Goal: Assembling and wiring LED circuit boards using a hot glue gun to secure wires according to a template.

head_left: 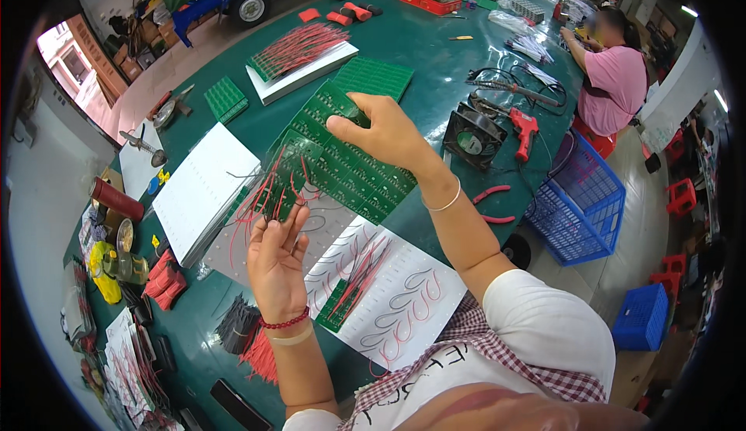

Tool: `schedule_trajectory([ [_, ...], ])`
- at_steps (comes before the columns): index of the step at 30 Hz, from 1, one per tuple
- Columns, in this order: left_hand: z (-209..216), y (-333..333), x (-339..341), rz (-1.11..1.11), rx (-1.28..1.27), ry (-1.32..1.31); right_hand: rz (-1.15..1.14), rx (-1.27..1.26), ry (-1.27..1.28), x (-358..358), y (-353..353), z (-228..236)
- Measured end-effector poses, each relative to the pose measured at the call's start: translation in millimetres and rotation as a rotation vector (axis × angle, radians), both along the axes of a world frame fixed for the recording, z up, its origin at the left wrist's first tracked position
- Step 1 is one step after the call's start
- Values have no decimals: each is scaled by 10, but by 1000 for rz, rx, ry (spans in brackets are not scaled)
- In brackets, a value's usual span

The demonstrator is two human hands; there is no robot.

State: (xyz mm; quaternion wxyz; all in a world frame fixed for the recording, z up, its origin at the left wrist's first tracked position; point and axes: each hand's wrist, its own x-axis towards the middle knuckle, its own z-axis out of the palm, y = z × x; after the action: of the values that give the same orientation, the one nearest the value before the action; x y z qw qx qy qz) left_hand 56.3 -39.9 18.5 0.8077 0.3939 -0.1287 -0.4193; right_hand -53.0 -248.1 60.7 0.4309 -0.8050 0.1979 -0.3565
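Observation:
My left hand [281, 256] is closed on the lower end of a small green circuit board [299, 155] with thin red and black wires [268, 190] hanging off it. My right hand [386, 134] grips the upper edge of a large green circuit board panel [353, 167], thumb on top and fingers hidden behind. The small board overlaps the panel's left side. Below, a white sheet [423, 299] carries rows of curved red and black wires, plus a green board strip [336, 307] with red wires lying across it.
A stack of white sheets [206, 190] lies left; red-wired boards [299, 49] rest on a white stack farther back. To the right are a black fan [474, 136], a red glue gun [524, 130], red-handled pliers [497, 204] and a blue crate [579, 206]. A person in pink [618, 74] sits beyond.

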Motion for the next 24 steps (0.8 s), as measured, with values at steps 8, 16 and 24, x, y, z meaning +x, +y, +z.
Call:
schedule_trajectory([
  [8, 48, -23, -12, -19, 2, -9, -13, 69, -99, 21, -22, -11],
  [16, 8, 1, 14, -16, 2, -26, 34, 94, -132, 79, -46, -123],
  [24, -16, -18, 7, -24, -17, -16, -9, 123, -151, 49, -45, -75],
])
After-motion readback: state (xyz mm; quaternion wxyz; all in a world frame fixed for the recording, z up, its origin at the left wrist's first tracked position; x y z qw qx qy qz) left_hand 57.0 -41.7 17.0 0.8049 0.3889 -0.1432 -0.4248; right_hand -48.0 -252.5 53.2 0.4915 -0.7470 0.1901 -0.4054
